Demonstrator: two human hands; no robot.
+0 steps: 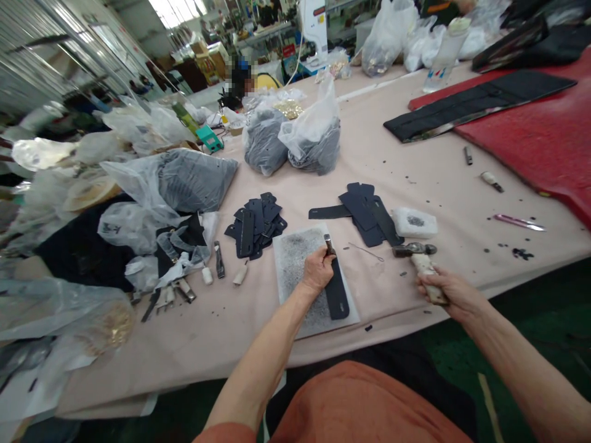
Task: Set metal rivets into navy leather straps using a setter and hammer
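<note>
My left hand [318, 269] is closed around a short metal punch [329, 243], which stands over a dark strip [338, 295]. The strip lies on a white, black-speckled board [292, 258] near the table's front edge. To the right, my right hand [446, 289] grips the wrapped handle of a hammer [422, 258], whose head is apart from the punch. Beyond the board are two piles of dark pieces, a left pile [256, 224] and a right pile [367, 212]. A thin metal pick [367, 251] rests between the board and the hammer.
A white block [415, 223] sits behind the hammer. Several wrapped tools [218, 260] lie left of the board, near plastic bags [184, 178]. Two filled bags [314, 141] stand farther back. On the right are a pink pen-like tool [519, 222] and a red sheet [530, 135].
</note>
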